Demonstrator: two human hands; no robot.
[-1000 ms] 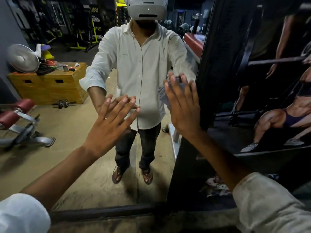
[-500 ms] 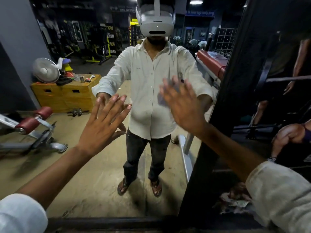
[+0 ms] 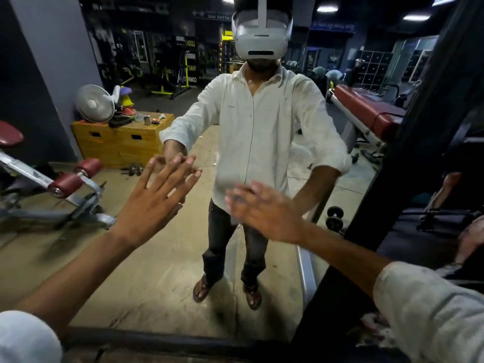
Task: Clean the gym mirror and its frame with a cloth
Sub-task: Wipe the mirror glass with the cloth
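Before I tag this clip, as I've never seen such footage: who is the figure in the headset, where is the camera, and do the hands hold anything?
The camera sits on a person's head, facing a gym mirror, so the white-shirted figure in the headset is their own reflection. The arms in front are theirs. The left hand meets the glass flat, fingers spread, holding nothing. The right hand is blurred, fingers straight; whether anything lies under it is unclear. The dark frame runs along the bottom and right. The yellow box and red bench are reflections.
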